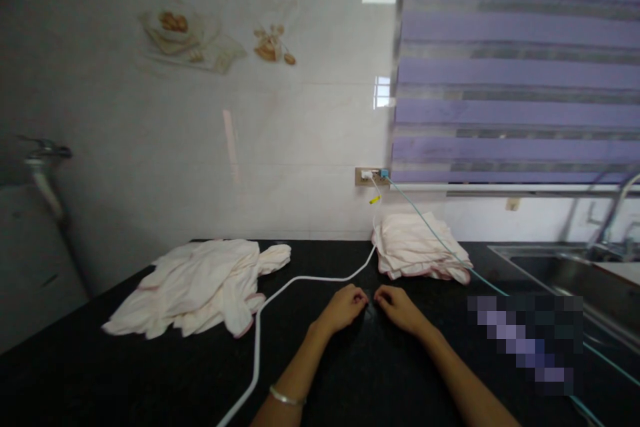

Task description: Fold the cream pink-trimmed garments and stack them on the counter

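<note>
My left hand (345, 307) and my right hand (397, 307) rest close together on the black countertop (380, 373), a small gap between them. The fingers of both are curled in, and I see nothing held in either. To the left lies a loose, rumpled heap of cream garments (200, 287) with pinkish edging, a sleeve-like part sticking out to the right. Just behind my right hand sits a flatter, folded stack of similar cream cloth (417, 247), against the wall.
A white cable (257, 340) runs from the wall outlet (359, 177) across the counter past the left heap. A thin teal cable (430, 227) crosses over the folded stack. A sink (575, 267) lies right, a blurred-out object (525, 343) before it. A faucet (45, 150) is far left.
</note>
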Demonstrator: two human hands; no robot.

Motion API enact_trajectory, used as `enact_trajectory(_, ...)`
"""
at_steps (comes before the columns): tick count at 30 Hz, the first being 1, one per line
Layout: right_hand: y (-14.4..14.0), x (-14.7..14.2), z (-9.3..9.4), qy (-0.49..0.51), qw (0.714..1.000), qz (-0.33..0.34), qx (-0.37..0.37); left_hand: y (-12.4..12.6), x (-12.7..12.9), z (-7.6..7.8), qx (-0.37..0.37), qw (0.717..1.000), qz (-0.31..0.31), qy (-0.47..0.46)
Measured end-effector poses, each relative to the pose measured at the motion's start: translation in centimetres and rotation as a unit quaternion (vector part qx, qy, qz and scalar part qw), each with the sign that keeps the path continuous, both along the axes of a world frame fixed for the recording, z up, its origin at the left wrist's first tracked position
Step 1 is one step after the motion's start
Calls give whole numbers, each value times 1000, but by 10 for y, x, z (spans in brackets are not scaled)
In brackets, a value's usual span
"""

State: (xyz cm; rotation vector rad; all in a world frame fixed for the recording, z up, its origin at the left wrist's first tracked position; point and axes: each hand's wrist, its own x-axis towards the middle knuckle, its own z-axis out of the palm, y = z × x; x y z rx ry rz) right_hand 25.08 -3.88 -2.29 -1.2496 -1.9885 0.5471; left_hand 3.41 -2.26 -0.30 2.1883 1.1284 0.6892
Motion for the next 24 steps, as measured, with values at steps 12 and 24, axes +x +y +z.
enact_trajectory(12,0,2,-2,6,1000,8,7,3,-5,1,23,999,9,28)
enact_trajectory(24,3,0,-1,-2,1000,4,-1,62,-97,6,139,927,316,145)
